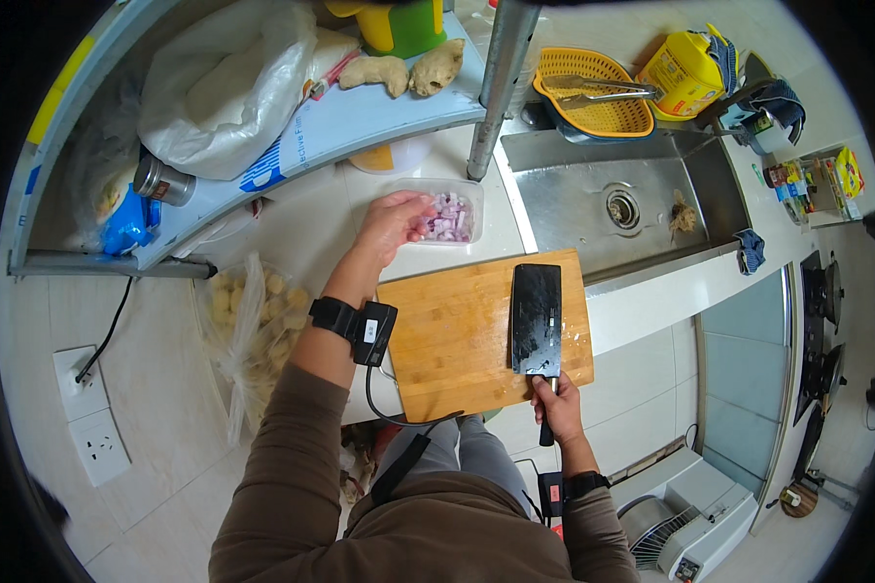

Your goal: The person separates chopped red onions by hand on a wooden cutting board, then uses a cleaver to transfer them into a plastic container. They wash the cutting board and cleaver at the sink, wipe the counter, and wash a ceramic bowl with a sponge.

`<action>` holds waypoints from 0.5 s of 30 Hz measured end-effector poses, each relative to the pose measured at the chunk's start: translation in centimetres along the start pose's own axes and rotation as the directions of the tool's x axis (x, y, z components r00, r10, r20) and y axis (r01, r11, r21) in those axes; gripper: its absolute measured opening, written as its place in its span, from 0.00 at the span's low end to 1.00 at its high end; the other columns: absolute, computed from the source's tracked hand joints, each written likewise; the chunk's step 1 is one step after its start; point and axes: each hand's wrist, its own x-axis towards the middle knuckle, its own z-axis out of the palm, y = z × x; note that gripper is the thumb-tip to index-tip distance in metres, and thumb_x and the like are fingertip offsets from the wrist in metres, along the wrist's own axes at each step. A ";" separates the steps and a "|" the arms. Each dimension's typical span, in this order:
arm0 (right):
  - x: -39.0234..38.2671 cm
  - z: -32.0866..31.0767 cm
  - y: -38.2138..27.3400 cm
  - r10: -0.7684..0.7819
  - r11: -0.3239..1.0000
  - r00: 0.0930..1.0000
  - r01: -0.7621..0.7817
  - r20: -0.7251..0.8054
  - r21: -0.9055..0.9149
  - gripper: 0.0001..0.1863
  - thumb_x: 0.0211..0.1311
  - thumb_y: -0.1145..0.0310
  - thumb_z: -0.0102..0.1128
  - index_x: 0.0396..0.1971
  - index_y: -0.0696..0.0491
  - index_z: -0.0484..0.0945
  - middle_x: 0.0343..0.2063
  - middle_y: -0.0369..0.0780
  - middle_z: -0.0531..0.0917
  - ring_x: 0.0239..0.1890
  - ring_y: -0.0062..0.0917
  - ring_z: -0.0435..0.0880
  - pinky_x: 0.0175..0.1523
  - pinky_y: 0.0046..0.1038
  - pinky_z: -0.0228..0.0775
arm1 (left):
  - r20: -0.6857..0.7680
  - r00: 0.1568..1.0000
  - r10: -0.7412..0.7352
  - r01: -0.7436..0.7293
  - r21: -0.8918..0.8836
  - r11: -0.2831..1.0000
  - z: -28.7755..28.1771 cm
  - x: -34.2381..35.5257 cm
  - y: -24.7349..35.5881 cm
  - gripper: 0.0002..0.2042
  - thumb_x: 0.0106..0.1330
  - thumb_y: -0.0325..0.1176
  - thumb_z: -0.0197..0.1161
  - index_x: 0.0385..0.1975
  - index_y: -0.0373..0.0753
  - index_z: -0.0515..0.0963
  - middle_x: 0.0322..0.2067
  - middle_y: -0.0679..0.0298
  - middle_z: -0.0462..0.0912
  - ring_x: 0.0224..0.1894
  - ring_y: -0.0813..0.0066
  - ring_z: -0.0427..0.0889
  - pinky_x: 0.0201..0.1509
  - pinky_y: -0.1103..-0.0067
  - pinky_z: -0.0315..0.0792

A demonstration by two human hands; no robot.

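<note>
My left hand [394,225] is over the left side of a clear plastic container [473,194] of chopped red onion [449,218]. Its fingers are bent but apart, with no clear hold on anything. My right hand [558,403] grips the black handle of a wide cleaver [537,319]. The dark blade lies flat over the right part of a wooden cutting board [447,330], pointing away from me. Small wet bits stick to the blade and to the board's right edge.
A steel sink [593,233] is at the far right, with a yellow basket [593,73] holding tongs behind it. Left of the board sits a bag of potatoes [253,316]. A metal post [501,92] supports a shelf [360,121] bearing ginger [374,73] and a plastic bag [228,97].
</note>
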 end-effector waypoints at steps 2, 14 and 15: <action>0.0 0.0 0.0 -0.007 1.000 1.000 0.007 0.015 0.010 0.06 0.60 0.69 0.58 0.32 0.54 0.72 0.13 0.34 0.73 0.08 0.15 0.66 0.12 0.19 0.58 | -0.263 0.947 0.181 -0.089 0.328 0.941 -1.2 0.2 -0.2 0.08 0.60 0.33 0.61 0.33 0.35 0.79 0.25 0.65 0.80 0.23 0.80 0.73 0.26 0.82 0.68; -0.1 0.0 0.0 -0.029 0.999 0.999 0.030 0.018 -0.030 0.07 0.61 0.68 0.57 0.31 0.54 0.71 0.13 0.35 0.73 0.08 0.16 0.67 0.13 0.19 0.58 | -0.446 0.873 0.197 0.179 0.669 0.721 -4.3 -2.1 -0.9 0.15 0.56 0.42 0.59 0.27 0.35 0.80 0.20 0.59 0.81 0.18 0.71 0.78 0.26 0.77 0.72; 0.0 0.0 0.0 -0.017 0.999 1.000 0.017 0.009 -0.042 0.07 0.61 0.67 0.57 0.31 0.54 0.71 0.13 0.35 0.73 0.08 0.16 0.67 0.13 0.19 0.59 | -0.444 0.871 0.210 0.147 0.644 0.750 -4.6 -2.8 -1.0 0.15 0.56 0.42 0.59 0.26 0.35 0.80 0.19 0.59 0.81 0.16 0.71 0.77 0.26 0.76 0.71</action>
